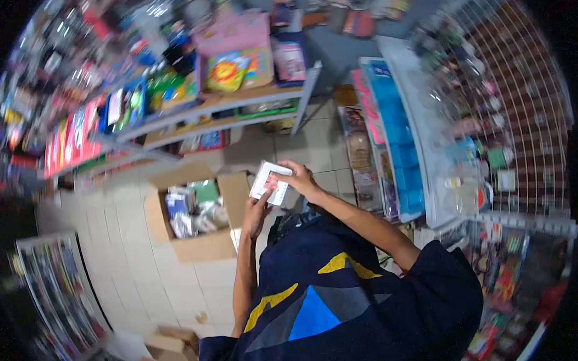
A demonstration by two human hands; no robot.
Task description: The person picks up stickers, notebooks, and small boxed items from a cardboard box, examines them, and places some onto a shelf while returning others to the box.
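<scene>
Pale tiled floor (146, 274) — cardboard box (194, 212), stocked shelves (172, 108)

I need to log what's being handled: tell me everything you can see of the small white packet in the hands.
The packet is small, flat and roughly rectangular, white with a reddish patch near its middle; any print is too blurred to read. It looks like card or plastic wrap. It is held up tilted, above the open cardboard box on the tiled floor. The left hand supports its lower edge, and the right hand grips its upper right side.
</scene>
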